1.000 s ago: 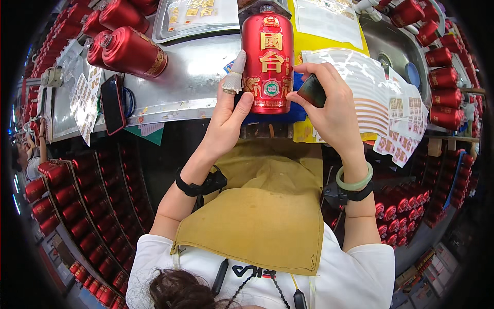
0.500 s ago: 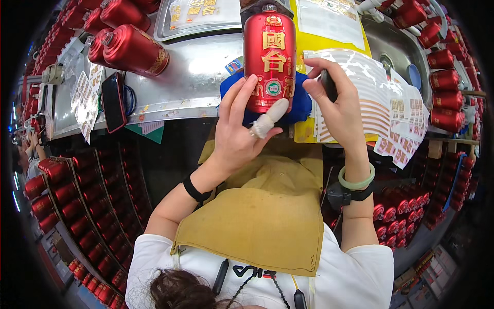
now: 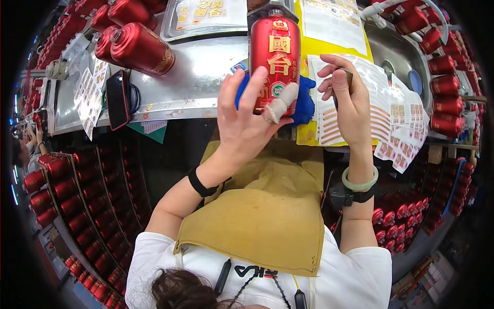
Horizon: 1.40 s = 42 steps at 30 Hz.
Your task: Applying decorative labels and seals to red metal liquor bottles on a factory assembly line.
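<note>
A red bottle [image 3: 278,63] lies beyond the left hand [image 3: 246,122], its half-open fingers touching the lower end; the right hand [image 3: 353,110] clasps a dark object [image 3: 349,78].

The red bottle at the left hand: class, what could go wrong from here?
With its lower end near the edge of the counter, the red bottle might slip off if the left hand nudges it. The right hand, holding a dark object close to the printed sheets, could drag or crease them.

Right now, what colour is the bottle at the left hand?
The bottle is shiny red with gold characters, clearest in the head view.
</note>
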{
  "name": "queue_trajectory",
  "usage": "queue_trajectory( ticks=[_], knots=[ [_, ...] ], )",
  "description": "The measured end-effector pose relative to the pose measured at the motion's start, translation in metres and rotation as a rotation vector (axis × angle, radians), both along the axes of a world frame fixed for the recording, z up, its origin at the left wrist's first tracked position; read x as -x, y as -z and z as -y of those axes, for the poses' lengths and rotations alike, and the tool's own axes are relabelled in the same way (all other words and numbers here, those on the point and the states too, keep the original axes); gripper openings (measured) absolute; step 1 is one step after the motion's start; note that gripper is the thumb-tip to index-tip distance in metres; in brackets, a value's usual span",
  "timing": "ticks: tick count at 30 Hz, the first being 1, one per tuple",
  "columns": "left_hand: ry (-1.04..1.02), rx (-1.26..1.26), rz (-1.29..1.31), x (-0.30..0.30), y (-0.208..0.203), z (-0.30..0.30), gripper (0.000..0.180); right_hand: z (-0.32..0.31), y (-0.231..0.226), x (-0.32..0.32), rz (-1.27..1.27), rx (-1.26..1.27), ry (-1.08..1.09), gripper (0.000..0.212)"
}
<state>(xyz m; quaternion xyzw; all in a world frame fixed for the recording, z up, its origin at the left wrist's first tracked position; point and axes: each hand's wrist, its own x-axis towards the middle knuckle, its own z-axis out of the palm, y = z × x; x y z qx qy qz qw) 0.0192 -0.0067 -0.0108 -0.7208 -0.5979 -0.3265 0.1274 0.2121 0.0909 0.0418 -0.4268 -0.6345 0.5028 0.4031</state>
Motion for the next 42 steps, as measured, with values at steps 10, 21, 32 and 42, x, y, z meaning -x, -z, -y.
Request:
queue_trajectory(
  ticks=[10, 21, 32, 42],
  knots=[
    [0.068, -0.032, 0.43, 0.011, 0.002, -0.012, 0.088, -0.007, -0.007, 0.023, 0.316, -0.806, 0.003, 0.026],
    [0.067, 0.021, 0.489, 0.014, -0.006, -0.012, 0.096, -0.006, -0.006, 0.04, 0.34, -1.112, -0.22, 0.019],
    [0.151, 0.215, 0.776, 0.026, 0.017, -0.006, 0.094, 0.009, -0.012, 0.038, 0.312, -0.968, -0.313, 0.02],
    [0.193, 0.329, 0.72, 0.036, 0.017, -0.006, 0.092, 0.002, 0.005, 0.027, 0.239, -0.853, -0.246, 0.025]
  ],
)
